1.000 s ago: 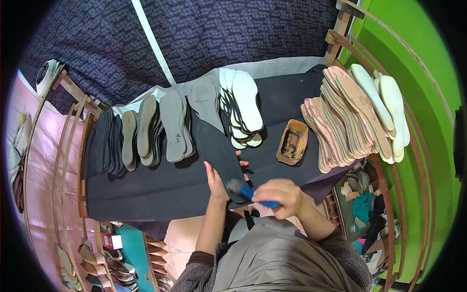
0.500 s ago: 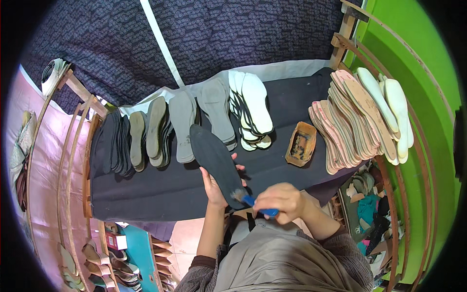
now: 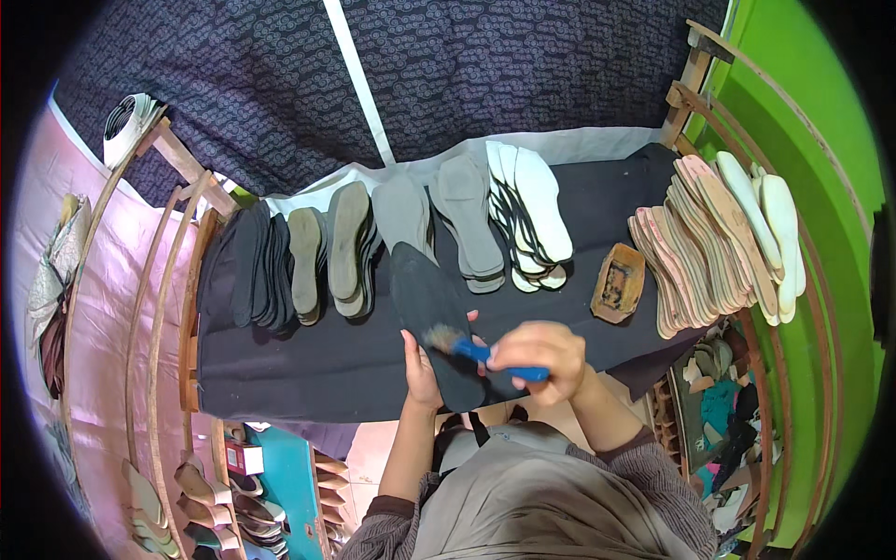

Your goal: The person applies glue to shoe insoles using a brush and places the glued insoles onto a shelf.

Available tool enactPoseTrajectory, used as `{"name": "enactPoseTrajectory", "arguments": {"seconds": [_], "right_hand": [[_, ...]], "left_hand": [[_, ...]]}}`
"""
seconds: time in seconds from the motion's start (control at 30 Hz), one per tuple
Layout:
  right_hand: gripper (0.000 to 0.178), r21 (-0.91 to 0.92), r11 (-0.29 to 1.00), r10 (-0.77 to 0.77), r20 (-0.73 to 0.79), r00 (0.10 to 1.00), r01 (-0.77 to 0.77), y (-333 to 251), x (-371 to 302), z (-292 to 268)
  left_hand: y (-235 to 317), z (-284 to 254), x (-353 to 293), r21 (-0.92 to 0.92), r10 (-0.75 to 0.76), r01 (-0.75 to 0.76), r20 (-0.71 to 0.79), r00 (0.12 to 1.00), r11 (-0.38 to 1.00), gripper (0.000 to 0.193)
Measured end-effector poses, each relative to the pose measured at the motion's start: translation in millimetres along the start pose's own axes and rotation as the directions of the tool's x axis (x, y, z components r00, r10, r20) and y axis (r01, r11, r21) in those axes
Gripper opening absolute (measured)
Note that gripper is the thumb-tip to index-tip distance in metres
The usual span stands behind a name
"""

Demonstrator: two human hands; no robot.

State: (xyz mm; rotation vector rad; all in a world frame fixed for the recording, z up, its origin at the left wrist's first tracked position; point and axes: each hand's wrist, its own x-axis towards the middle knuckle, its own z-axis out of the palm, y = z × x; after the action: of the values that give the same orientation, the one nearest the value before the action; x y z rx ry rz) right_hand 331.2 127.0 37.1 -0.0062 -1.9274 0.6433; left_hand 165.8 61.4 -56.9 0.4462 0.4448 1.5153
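Mid-frame, a black sole (image 3: 427, 297) slants lengthwise, upper left to lower right, in a half-curled left hand (image 3: 423, 381), right hand (image 3: 546, 359) clenching a brush (image 3: 473, 351)

Blue-handled brush (image 3: 473, 352); black sole (image 3: 427, 297); dark scroll-patterned curtain (image 3: 523, 65)

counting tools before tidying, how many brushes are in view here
1: a blue-handled brush in the right hand, its bristles over the dark insole that the left hand holds. Others could be hidden.
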Motion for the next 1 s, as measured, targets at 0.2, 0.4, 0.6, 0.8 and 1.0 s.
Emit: {"name": "enactPoseTrajectory", "arguments": {"seconds": [0.2,0.4,0.6,0.8,1.0], "right_hand": [[0.027,-0.24,0.957,-0.167,0.007,0.986,0.163,21.0,33.9,33.8],[0.02,0.061,0.996,-0.069,0.131,0.989,0.061,1.4,7.9,53.4],[0.023,-0.243,0.962,-0.147,-0.084,0.986,0.123,15.5,49.1,73.8],[0.022,-0.114,0.978,-0.16,0.14,0.977,0.176,4.1,17.2,91.9],[0.028,-0.151,0.978,-0.146,0.012,0.989,0.146,-1.7,30.4,93.9]], "left_hand": [[16.2,-7.2,-11.0,0.072,0.009,-0.006,-0.049,0.999,0.997,0.084],[43.7,-24.1,-14.7,0.163,0.134,-0.134,0.007,0.991,0.978,0.076],[50.4,-25.1,-22.7,0.134,0.003,-0.015,0.085,0.996,0.991,0.077],[67.0,-35.2,-20.7,0.143,0.06,-0.05,-0.063,0.996,0.988,0.075],[71.9,-46.1,-31.3,0.112,-0.025,0.021,0.036,0.999,0.993,0.074]]}}
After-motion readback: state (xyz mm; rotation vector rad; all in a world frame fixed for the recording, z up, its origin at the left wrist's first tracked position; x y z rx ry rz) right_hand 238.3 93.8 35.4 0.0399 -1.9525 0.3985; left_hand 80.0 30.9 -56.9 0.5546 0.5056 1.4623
